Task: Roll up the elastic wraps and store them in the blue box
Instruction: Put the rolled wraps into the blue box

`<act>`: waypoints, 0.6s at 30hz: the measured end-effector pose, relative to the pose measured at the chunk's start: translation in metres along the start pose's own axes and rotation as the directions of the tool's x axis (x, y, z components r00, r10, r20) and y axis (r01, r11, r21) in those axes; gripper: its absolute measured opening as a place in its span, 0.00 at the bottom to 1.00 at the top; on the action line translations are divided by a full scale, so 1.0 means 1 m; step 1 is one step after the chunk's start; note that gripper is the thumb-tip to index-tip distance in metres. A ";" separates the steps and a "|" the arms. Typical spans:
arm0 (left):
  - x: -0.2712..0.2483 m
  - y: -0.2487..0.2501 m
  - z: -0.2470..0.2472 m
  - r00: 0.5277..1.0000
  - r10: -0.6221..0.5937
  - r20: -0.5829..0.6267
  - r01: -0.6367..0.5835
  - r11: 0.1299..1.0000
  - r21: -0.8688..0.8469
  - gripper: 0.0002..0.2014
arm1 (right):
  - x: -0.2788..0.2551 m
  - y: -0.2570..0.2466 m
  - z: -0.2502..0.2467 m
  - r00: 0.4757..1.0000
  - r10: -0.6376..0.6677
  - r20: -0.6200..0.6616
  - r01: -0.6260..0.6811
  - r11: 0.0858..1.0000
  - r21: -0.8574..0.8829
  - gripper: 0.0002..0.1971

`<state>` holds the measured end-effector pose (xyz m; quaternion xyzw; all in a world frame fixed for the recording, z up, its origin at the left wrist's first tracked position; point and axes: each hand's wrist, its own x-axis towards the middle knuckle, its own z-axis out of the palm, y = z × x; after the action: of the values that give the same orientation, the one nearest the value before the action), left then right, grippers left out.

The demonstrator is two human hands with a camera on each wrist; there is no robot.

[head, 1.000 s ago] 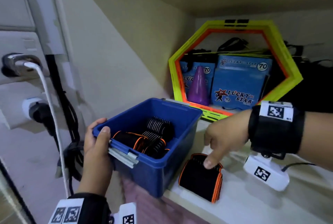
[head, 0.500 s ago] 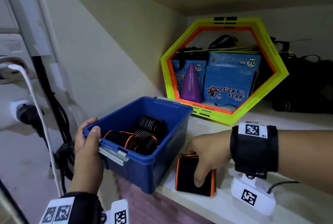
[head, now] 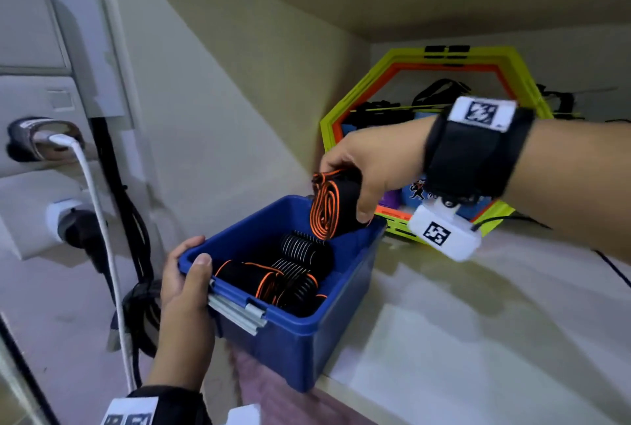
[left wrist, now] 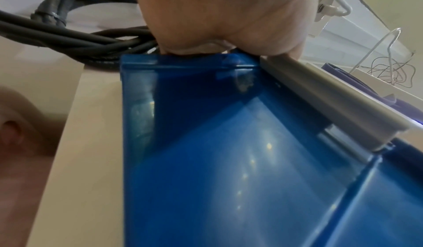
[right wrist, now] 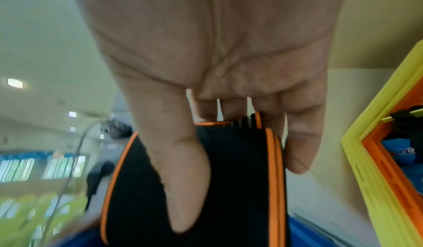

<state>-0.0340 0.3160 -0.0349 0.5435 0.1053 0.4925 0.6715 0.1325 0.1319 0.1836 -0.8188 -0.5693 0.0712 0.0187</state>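
Cables (head: 136,254) hang down the wall at the far left, a white one (head: 99,219) running from a plug. Just right of them, the left hand (head: 184,291) grips the near-left corner of the blue box (head: 307,339), thumb (head: 201,267) curled over the rim and fingers wrapped round the outside; the left wrist view shows the palm (left wrist: 224,15) pressed against that corner beside a grey latch (left wrist: 332,102). The box sits at the edge of a pale shelf (head: 478,339) and holds several rolled wraps (head: 293,274), black with orange edging or white ribbing, lying on their sides across the bottom. Above the far rim, the right hand (head: 375,165) clasps one more rolled wrap (head: 333,206), black with orange borders, its spiral end facing the camera. Thumb (right wrist: 181,169) lies across the near face, fingers (right wrist: 299,142) curl behind, so the roll hangs below the palm, partly over the box's interior. Behind the wrist stands a yellow and orange hexagonal frame (head: 368,96).
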 end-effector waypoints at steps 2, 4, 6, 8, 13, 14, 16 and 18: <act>0.000 0.001 0.000 1.000 0.003 -0.003 -0.003 1.000 -0.013 0.16 | 0.022 -0.001 0.013 0.998 0.020 0.056 -0.012 0.990 -0.138 0.27; 0.001 0.001 0.000 1.000 0.011 0.003 -0.011 1.000 -0.007 0.15 | 0.037 -0.001 0.026 0.989 0.050 0.142 -0.018 0.976 -0.219 0.28; 0.002 -0.001 -0.002 1.000 0.015 0.001 -0.015 1.000 0.003 0.12 | 0.046 -0.004 0.033 0.977 0.072 0.201 -0.018 0.966 -0.257 0.28; 0.002 -0.003 -0.002 1.000 0.005 -0.005 -0.005 1.000 0.006 0.13 | 0.054 -0.008 0.037 0.966 0.083 0.245 -0.014 0.962 -0.272 0.27; 0.001 -0.003 -0.003 1.000 0.002 -0.017 -0.002 1.000 0.008 0.14 | 0.066 -0.016 0.047 0.937 0.138 0.322 -0.008 0.927 -0.374 0.30; 0.001 -0.003 -0.003 1.000 -0.002 -0.016 0.002 1.000 0.005 0.14 | 0.067 -0.017 0.048 0.934 0.146 0.325 -0.015 0.927 -0.374 0.31; 0.002 -0.003 -0.003 1.000 -0.004 -0.004 0.004 1.000 0.002 0.14 | 0.069 -0.017 0.046 0.933 0.150 0.327 -0.029 0.938 -0.346 0.32; 0.002 -0.004 -0.002 1.000 0.002 0.007 -0.002 1.000 0.007 0.14 | 0.069 -0.015 0.041 0.939 0.166 0.301 -0.061 0.942 -0.329 0.32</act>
<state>-0.0325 0.3192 -0.0378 0.5478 0.1040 0.4908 0.6695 0.1369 0.1999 0.1380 -0.8200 -0.5199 0.1141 -0.2102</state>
